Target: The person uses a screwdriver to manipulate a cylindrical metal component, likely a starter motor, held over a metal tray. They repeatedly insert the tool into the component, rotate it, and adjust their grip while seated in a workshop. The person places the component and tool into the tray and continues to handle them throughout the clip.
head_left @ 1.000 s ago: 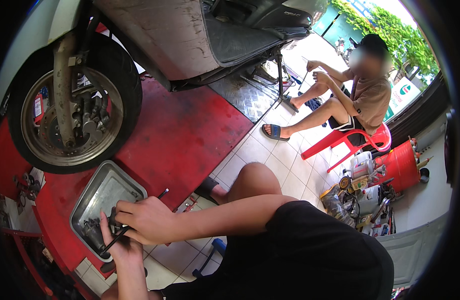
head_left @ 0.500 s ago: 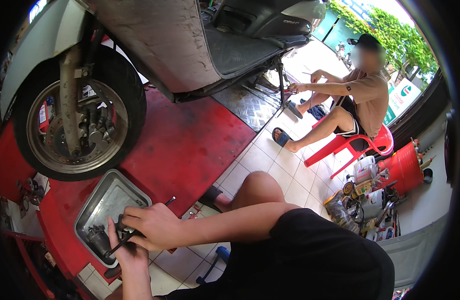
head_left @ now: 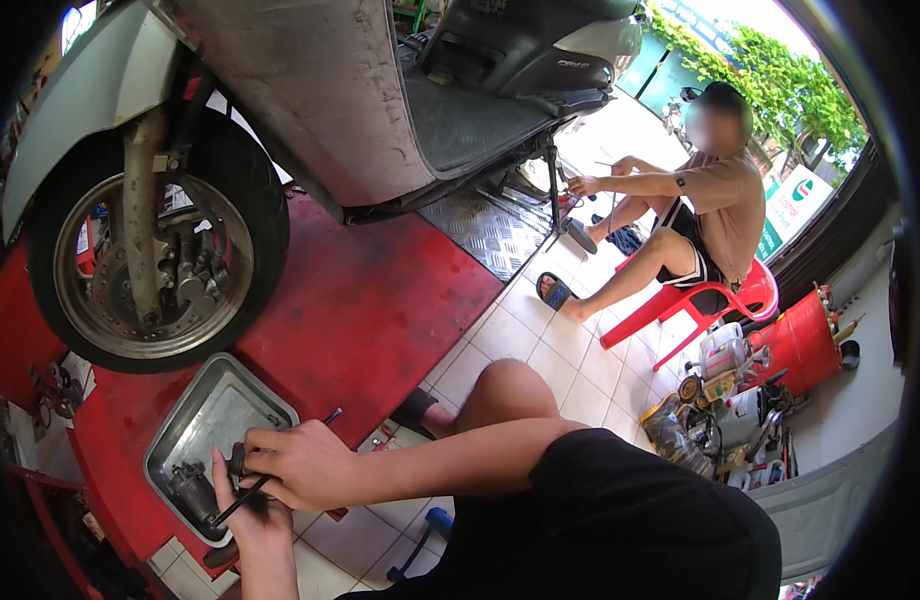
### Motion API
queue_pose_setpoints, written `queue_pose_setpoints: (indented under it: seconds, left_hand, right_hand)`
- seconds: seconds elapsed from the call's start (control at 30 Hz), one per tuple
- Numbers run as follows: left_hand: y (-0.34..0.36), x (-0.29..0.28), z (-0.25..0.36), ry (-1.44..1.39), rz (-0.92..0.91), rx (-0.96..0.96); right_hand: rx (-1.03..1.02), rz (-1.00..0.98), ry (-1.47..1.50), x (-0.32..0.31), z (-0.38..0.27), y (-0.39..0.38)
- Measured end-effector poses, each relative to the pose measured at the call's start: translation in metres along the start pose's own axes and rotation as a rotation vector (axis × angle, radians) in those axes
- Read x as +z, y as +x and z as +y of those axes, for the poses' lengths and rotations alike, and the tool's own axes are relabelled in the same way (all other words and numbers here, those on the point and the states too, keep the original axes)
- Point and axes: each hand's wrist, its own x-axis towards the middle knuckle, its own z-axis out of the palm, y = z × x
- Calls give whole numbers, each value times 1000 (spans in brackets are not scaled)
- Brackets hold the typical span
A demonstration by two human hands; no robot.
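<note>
My right hand (head_left: 298,466) has its fingers curled over a small dark part (head_left: 237,459) above the near right side of a metal tray (head_left: 178,417). My left hand (head_left: 252,518) grips from below, its thumb raised beside that part. A long thin dark rod (head_left: 334,418) passes diagonally under my right fingers and across my left hand; which fingers hold it is partly hidden. A dark cylindrical component (head_left: 192,488) lies in the tray, just left of my hands. The tray rests on a red platform (head_left: 350,300).
A scooter (head_left: 310,100) stands on the platform, its front wheel (head_left: 152,272) behind the tray. At the right a co-worker (head_left: 715,200) sits on a red chair (head_left: 745,295), hands at the scooter's stand. Tools and containers (head_left: 720,410) crowd around a red drum (head_left: 795,340). A blue item (head_left: 435,525) is below my forearm.
The co-worker has leaned forward and brought both hands down to the scooter's stand. The view has shifted slightly; my hands keep much the same grip over the tray.
</note>
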Motion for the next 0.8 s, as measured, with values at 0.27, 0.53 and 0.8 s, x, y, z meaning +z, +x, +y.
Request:
queue_pose_setpoints:
  seconds: [0.27, 0.53, 0.8]
  left_hand:
    - [7, -11, 2, -14, 35, -9]
    - [7, -16, 3, -10, -28, -5]
    - [3, -11, -3, 30, -9, -6]
  right_hand:
    - [-15, -7, -9, -1, -1, 1]
    - [-23, -14, -4, -2, -1, -2]
    - [-8, -4, -2, -4, -1, -5]
